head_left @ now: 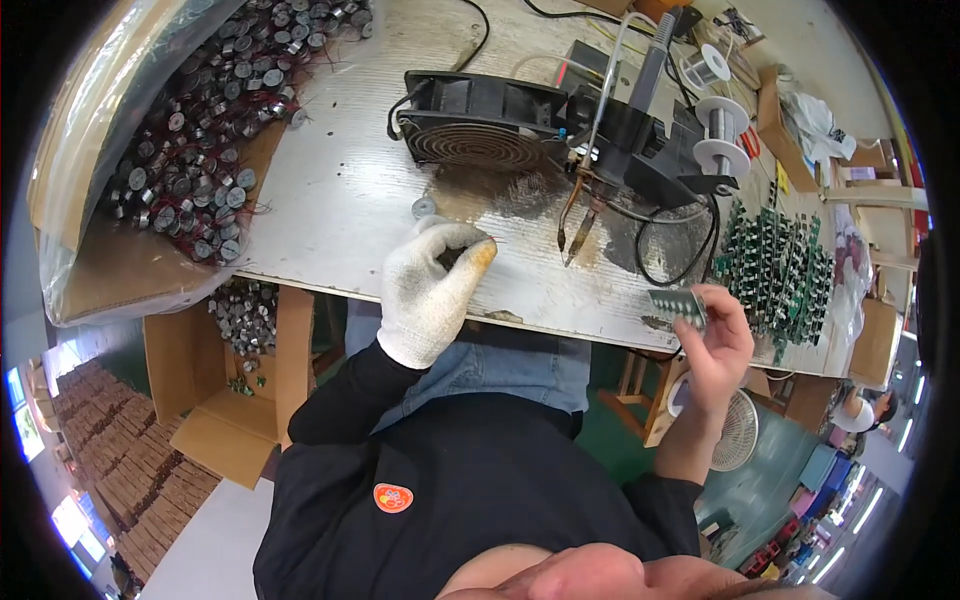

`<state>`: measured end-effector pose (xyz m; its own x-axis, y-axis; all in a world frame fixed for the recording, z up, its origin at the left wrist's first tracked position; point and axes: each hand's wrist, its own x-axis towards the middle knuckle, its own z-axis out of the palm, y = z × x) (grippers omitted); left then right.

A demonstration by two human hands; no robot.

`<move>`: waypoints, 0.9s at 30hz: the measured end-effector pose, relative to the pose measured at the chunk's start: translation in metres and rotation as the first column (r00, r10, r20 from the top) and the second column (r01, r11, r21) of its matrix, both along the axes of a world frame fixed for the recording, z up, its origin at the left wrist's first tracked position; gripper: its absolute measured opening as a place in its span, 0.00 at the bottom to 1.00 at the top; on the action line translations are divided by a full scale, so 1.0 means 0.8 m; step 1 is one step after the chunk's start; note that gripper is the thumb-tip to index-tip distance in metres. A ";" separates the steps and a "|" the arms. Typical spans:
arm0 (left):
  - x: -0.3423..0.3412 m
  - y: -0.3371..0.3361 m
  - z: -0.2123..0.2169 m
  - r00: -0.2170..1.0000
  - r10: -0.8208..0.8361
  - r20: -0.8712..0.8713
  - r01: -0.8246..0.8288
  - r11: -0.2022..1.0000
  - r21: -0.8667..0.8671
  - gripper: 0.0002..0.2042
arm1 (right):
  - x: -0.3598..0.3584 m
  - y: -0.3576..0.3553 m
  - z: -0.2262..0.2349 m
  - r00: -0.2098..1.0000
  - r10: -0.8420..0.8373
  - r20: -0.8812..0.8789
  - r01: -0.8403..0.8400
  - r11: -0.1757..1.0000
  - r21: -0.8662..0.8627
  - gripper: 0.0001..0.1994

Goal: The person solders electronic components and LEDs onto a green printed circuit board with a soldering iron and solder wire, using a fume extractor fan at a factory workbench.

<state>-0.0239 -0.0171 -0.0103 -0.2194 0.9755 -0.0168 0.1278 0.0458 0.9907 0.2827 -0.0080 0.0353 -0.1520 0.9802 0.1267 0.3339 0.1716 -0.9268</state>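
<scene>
Green circuit board (pixel 677 307) | right grip (pixel 718 342) pinches it, turned inward | gloved left grip (pixel 428 288) curled, cannot tell if holding

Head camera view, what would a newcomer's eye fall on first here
Probably the heap of round metal parts with red wires, upper left. Next, the black fan at upper middle and the crowded green boards at right. Nearer, the white-gloved left hand contrasts with the bare right hand, which holds a small board.
</scene>
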 end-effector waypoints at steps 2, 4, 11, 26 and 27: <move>0.002 0.001 0.002 1.000 -0.002 -0.007 0.002 1.000 -0.010 0.06 | -0.007 0.000 -0.018 0.983 -0.129 -0.128 0.132 0.991 0.019 0.17; 0.003 0.000 0.006 0.999 -0.036 0.020 0.038 0.994 -0.107 0.07 | -0.012 0.006 -0.041 0.982 -0.156 -0.110 0.175 0.966 0.193 0.18; 0.012 0.002 0.016 0.919 -0.059 0.390 0.197 0.925 -0.324 0.10 | -0.034 0.008 -0.063 0.949 -0.250 -0.193 0.302 0.897 0.323 0.22; 0.038 0.010 0.006 0.939 -0.165 0.301 0.257 0.920 -0.297 0.10 | -0.126 -0.030 -0.065 0.856 -0.107 -0.505 -0.162 0.873 -0.460 0.18; 0.038 0.011 0.005 0.943 -0.170 0.286 0.255 0.921 -0.295 0.11 | -0.124 -0.030 -0.063 0.864 -0.080 -0.498 -0.182 0.872 -0.455 0.18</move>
<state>0.0064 -0.0083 -0.0061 0.0454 0.9297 -0.3655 -0.0791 0.3681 0.9264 0.1832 -0.0318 -0.0154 -0.2499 0.9279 -0.2769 -0.1785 -0.3252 -0.9287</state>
